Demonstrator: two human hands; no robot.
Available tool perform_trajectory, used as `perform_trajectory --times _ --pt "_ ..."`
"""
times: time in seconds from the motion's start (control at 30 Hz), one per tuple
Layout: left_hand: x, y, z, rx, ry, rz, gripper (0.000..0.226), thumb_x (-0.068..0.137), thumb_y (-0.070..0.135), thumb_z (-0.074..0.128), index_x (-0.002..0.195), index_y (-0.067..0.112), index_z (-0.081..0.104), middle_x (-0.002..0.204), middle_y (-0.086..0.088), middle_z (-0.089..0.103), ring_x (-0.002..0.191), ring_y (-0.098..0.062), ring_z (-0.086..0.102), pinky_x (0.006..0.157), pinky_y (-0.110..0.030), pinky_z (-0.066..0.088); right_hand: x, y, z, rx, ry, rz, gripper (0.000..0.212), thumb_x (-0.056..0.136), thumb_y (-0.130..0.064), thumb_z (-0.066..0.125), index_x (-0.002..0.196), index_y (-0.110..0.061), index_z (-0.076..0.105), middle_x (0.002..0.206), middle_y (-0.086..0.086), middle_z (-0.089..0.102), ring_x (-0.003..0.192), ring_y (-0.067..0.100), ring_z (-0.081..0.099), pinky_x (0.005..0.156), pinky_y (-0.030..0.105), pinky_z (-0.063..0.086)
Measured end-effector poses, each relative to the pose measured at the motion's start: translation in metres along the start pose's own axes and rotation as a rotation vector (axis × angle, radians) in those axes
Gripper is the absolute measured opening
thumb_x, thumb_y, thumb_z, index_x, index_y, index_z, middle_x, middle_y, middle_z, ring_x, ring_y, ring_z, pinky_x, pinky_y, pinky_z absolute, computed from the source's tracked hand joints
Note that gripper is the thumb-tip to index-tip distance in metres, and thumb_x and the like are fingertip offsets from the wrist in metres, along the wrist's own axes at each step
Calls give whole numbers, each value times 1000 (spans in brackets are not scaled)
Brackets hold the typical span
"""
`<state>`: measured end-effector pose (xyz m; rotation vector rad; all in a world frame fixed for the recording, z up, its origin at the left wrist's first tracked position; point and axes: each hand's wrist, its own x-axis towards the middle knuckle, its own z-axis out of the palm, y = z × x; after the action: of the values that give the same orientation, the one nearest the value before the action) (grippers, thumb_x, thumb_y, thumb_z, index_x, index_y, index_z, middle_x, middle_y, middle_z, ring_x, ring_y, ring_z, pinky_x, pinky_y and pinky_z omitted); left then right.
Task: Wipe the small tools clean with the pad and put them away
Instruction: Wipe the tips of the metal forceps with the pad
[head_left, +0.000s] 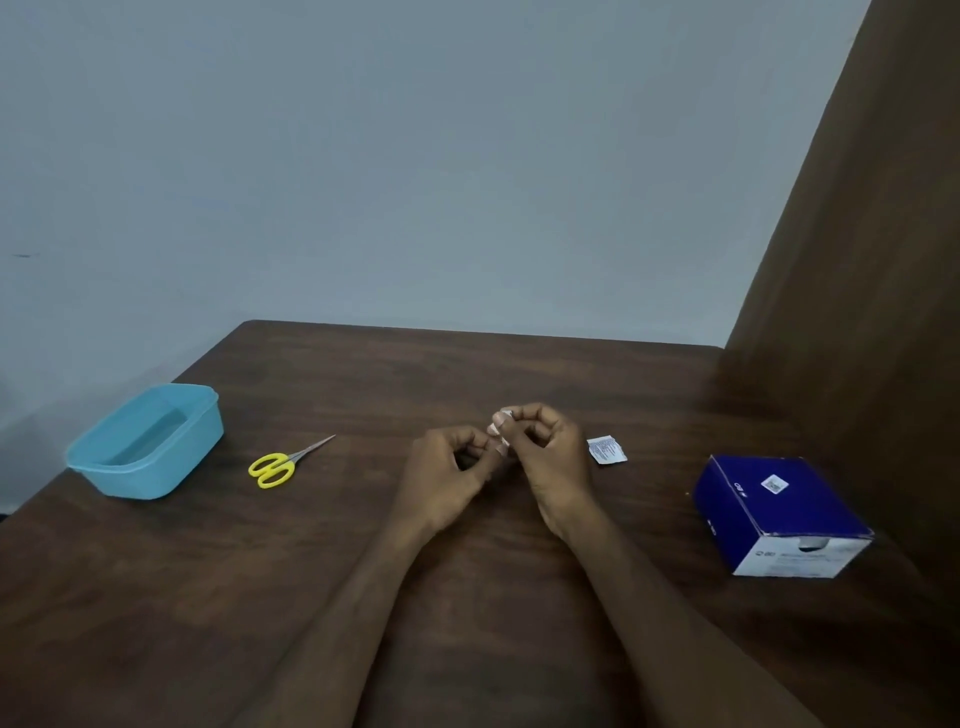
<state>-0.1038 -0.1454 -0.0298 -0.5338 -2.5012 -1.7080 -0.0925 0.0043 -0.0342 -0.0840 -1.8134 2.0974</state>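
Above the table (467, 597), both hands (501, 457) pinch one small, crumpled white pad (500, 427) between them.

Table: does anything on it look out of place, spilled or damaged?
Only one thing: a small white wrapper lies loose on the table, beside the right hand, and looks torn open. Nothing is spilled. The scissors lie closed.
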Motion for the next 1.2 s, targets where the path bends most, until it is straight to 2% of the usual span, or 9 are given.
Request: perform_trajectory --times 0.13,0.23,0.37,0.47,0.63,0.77,0.9,1.07,1.2 --pt "-2 4 0 -7 -4 20 12 96 28 81 87 20 82 81 9 80 74 -7 76 65 -23 58 3 0 0 33 41 23 18 100 -23 74 96 -4 74 86 12 81 77 18 75 67 27 58" --pt "-1 3 1 20 47 24 8 94 25 81 87 22 82 78 12 79 68 -3 73 64 -26 59 4 1 -1 72 48 13 20 102 -23 70 95 -5 73 90 13 81 75 19 74 67 28 59" --pt "1 1 6 72 153 16 9 95 31 79 86 29 79 78 17 77 70 -2 72 68 -31 59 7 3 -2 195 90 20 11 98 -9 74 106 -2 71 89 10 80 89 18 77 73 29 57" --pt "11 1 2 302 249 23 15 96 44 73 87 31 75 80 17 74 74 0 69 67 -28 53 13 3 -1 205 91 37 15 94 -9 79 105 -1 72 89 12 80 76 16 68 75 31 54" --pt "42 -11 -6 520 172 184 16 98 40 70 92 26 74 81 11 75 82 -14 71 67 -31 53 18 7 0 112 57 61 19 97 -22 77 94 -3 73 81 12 78 66 14 62 68 26 54" --pt "49 -19 -5 462 155 224 13 101 37 70 93 27 72 82 18 68 84 -8 64 72 -27 43 33 5 -5 70 68 46 20 96 -26 78 94 -6 79 80 10 78 64 14 63 65 26 55" --pt "45 -12 -1 398 180 280 6 101 32 69 97 32 72 95 24 70 96 0 60 79 -9 38 40 5 -9 14 20 70 14 93 -26 81 90 -12 81 80 9 77 66 16 62 69 32 55" --pt "43 -11 -1 386 143 340 18 97 16 70 105 32 71 94 33 60 96 6 52 80 -3 36 39 4 -8 -37 -9 64 13 95 -24 79 89 -13 81 81 7 78 69 15 62 73 34 55" --pt "46 -13 0 296 174 321 17 100 21 70 114 31 74 101 28 69 101 5 59 76 -5 38 39 2 -10 6 9 101 17 95 -23 79 101 -7 80 89 10 81 70 14 65 74 32 58"
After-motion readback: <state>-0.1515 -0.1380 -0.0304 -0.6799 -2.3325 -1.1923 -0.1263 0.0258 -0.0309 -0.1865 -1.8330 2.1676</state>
